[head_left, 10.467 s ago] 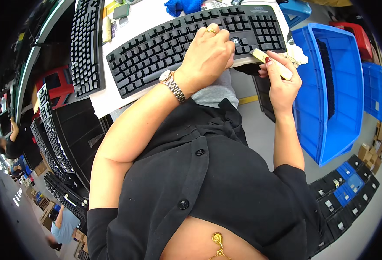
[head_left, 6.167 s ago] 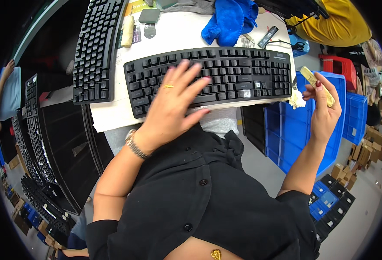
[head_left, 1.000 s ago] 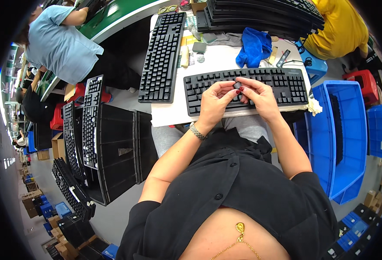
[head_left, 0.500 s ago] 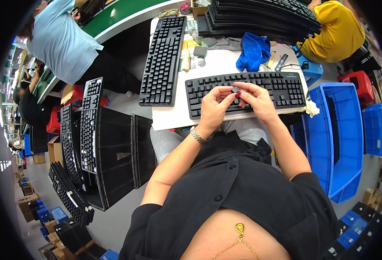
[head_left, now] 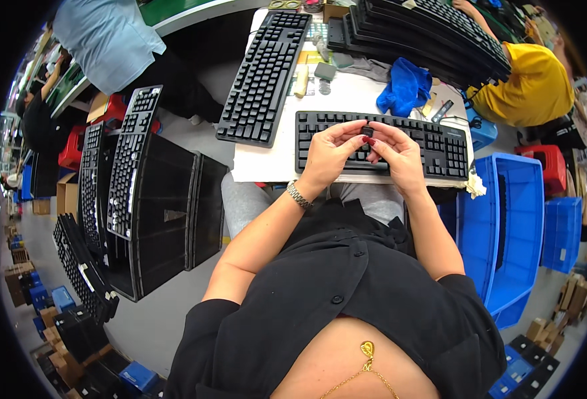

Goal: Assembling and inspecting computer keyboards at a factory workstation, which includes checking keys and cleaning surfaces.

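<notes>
Above a black keyboard (head_left: 443, 147) at the table's near edge, both my hands meet at the fingertips. Between them sits a small black keycap (head_left: 368, 131). My left hand (head_left: 328, 154) pinches it from the left with thumb and index finger. From the right, the thumb and fingers of my right hand (head_left: 401, 155) close on the same piece. Part of the keyboard is hidden behind my hands. A second black keyboard (head_left: 267, 73) lies lengthwise on the table to the left.
Stacked black keyboards (head_left: 413, 46) stand at the back right, near a blue cloth (head_left: 405, 86). A grey block (head_left: 325, 71) lies mid-table. Blue bins (head_left: 521, 233) are at my right. Black crates (head_left: 161, 216) with upright keyboards stand left. Two people work nearby, in light blue and yellow.
The view has shifted, so the table and bins appear displaced. The keycap has been turned in my fingertips and now shows a darker side. Both hands keep their pinch.
</notes>
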`<state>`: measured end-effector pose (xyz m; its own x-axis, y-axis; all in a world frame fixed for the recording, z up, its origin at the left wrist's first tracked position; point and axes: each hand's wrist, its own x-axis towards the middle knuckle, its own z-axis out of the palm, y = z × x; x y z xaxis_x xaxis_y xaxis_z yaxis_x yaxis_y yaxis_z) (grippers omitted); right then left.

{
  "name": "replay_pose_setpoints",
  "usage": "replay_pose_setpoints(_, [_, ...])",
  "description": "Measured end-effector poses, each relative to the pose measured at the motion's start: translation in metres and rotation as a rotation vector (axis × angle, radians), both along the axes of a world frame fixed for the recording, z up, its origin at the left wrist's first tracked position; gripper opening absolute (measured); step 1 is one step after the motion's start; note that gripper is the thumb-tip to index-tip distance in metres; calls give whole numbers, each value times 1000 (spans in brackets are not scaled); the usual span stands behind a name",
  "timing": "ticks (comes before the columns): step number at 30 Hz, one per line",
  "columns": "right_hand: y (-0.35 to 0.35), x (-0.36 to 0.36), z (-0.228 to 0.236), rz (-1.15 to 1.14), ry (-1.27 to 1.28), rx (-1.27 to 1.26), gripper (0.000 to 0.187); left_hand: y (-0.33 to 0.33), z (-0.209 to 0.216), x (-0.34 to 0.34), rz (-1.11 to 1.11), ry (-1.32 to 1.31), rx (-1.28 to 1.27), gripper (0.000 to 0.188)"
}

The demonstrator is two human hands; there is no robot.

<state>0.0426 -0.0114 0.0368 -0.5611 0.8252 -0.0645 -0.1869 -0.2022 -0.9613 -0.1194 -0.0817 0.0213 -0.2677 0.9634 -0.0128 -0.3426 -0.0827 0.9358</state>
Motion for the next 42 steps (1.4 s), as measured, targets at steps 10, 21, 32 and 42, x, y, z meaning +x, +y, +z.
replay_pose_setpoints(10, [1, -4, -7, 2, 7, 8, 35, -4, -5, -3, 29, 56, 38, 37])
replay_pose_setpoints(21, [-1, -6, -7, -28, -16, 14, 33, -5, -4, -4, 18, 47, 11, 36])
replay_pose_setpoints(32, [7, -9, -9, -8, -79, 36, 32, 0, -4, -6, 26, -1, 29, 26])
replay_pose_setpoints(42, [1, -15, -4, 9, -265, 151, 33, -34, 6, -61, 213, 244, 51, 18])
